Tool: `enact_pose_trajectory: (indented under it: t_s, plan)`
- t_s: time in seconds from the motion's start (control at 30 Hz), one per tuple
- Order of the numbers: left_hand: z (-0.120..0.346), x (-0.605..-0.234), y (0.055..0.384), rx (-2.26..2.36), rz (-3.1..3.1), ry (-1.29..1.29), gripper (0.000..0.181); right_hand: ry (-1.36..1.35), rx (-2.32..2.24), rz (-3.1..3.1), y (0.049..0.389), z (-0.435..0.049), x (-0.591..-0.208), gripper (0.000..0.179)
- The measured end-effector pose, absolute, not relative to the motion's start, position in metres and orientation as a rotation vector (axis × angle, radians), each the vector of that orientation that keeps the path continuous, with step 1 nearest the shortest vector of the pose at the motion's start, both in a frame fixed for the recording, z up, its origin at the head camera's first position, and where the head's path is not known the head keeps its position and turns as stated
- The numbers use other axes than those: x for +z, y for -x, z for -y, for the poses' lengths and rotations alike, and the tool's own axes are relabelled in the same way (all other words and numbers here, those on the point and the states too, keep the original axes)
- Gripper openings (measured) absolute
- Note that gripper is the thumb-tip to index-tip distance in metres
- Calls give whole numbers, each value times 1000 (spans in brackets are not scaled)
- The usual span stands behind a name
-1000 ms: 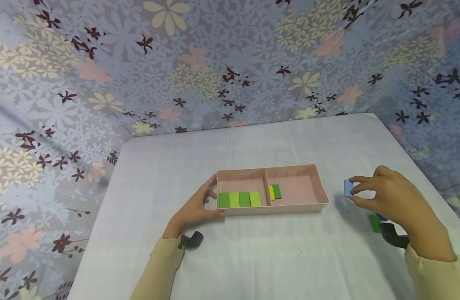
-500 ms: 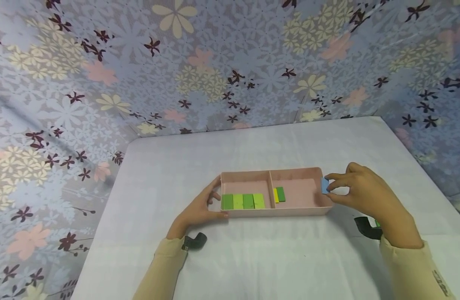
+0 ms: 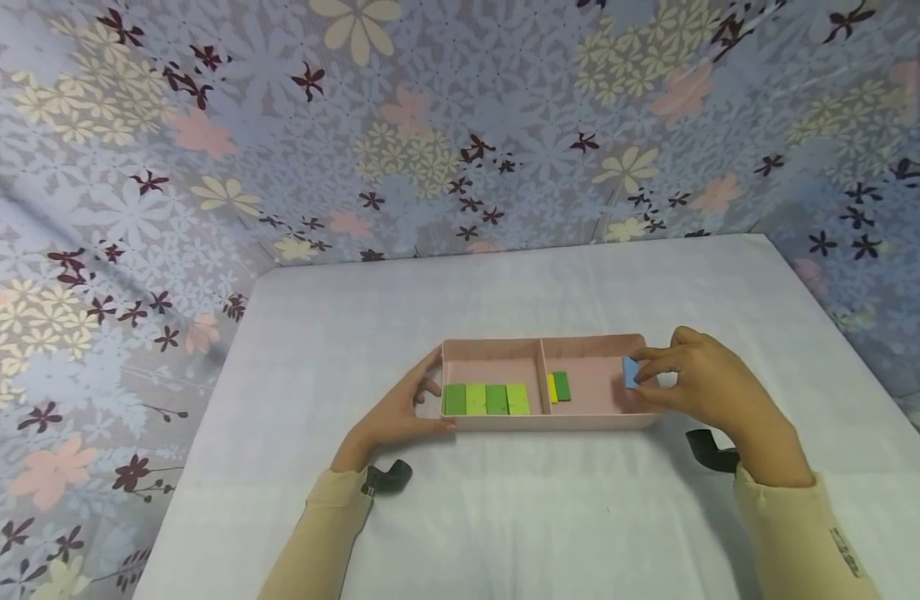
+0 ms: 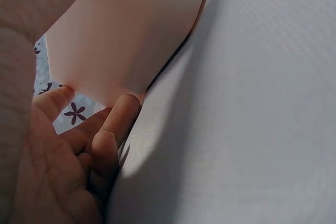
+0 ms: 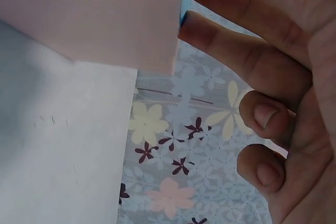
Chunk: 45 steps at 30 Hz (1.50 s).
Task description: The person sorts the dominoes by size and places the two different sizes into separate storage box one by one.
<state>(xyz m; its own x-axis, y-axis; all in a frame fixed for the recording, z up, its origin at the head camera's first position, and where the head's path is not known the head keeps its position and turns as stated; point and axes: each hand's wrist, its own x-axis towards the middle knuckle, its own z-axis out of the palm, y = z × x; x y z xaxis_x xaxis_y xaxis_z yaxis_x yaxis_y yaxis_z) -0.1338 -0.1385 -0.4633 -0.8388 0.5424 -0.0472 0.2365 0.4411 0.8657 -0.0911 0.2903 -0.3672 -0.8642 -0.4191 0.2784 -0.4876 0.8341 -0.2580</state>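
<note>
A pink two-compartment box [image 3: 550, 423] lies lengthwise on the table. My left hand [image 3: 396, 412] holds its left end, thumb along the front wall and fingers at the end wall; in the left wrist view, curled fingers [image 4: 118, 121] meet the box's lower edge. Between thumb and fingertips my right hand [image 3: 703, 383] pinches a light blue tile [image 3: 629, 372] over the right part of the right compartment. Against the divider there stand a yellow tile [image 3: 552, 388] and a green tile [image 3: 562, 386]. Several green and lime tiles [image 3: 477, 400] line the left compartment's front wall.
White cloth covers the table [image 3: 505, 517]. Floral fabric [image 3: 430, 125] hangs behind and at both sides. Each wrist wears a black camera mount [image 3: 388, 477], and the right one [image 3: 711, 452] is close to the box's right end.
My right hand has carried the light blue tile leftward, from beside the box to over its right compartment. Green and blue pieces seen earlier near the right wrist are now hidden. The left hand keeps its hold.
</note>
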Motion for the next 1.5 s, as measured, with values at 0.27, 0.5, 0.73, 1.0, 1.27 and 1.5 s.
enact_pose_trajectory:
  t_s: [0.27,0.5,0.73,1.0,1.27,1.5]
  plan:
    - [139,-464,133,1370,-2374,-665,117,-729,454,2874,99,-282,-372,17]
    - [140,-464,135,1353,-2374,-672,117,-752,390,2891,105,-276,-377,13]
    - [137,-462,135,1352,-2399,-679,117,-705,293,2929,109,-268,-381,10]
    - [139,-464,135,1348,-2392,-672,117,-704,326,2971,114,-255,-388,13]
    - [140,-463,134,1351,-2394,-686,117,-772,350,2944,119,-244,-394,13]
    - [140,-463,135,1350,-2391,-684,117,-784,375,2975,122,-236,-398,13]
